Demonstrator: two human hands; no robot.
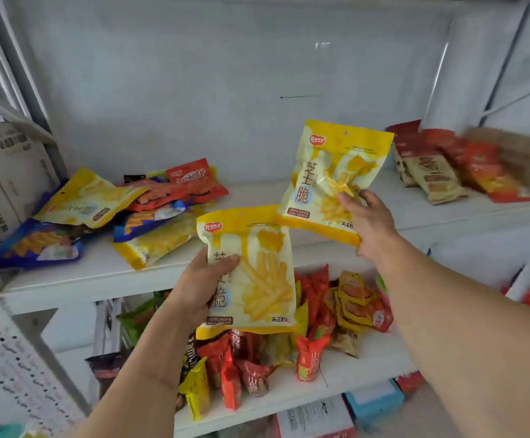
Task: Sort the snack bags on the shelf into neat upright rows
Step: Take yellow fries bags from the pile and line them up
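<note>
While the person stands at the white shelf (67,282), each hand holds up one yellow bag of fry snacks. The left hand (198,289) grips the near yellow bag (251,273) by its left side, with the thumb pressed flat on the front and the fingers hidden behind. The right hand (369,222) pinches the far yellow bag (333,175) near its bottom right corner and lifts it higher, over the shelf board. Both bags are straight up with the pictures facing out, likely so they can stand side by side as the start of a row.

On the left of the same shelf lies a messy pile of bags (124,213), yellow, blue and red ones, all flat and on top of each other. They still need to be sorted. On the far right, some red and tan bags (444,165) lean in a loose row, a bit blurry. The middle of the shelf is where the two yellow bags seem to be going.

The lower shelf (368,361) holds many small red, yellow and green packs (317,314) in a heap.
</note>
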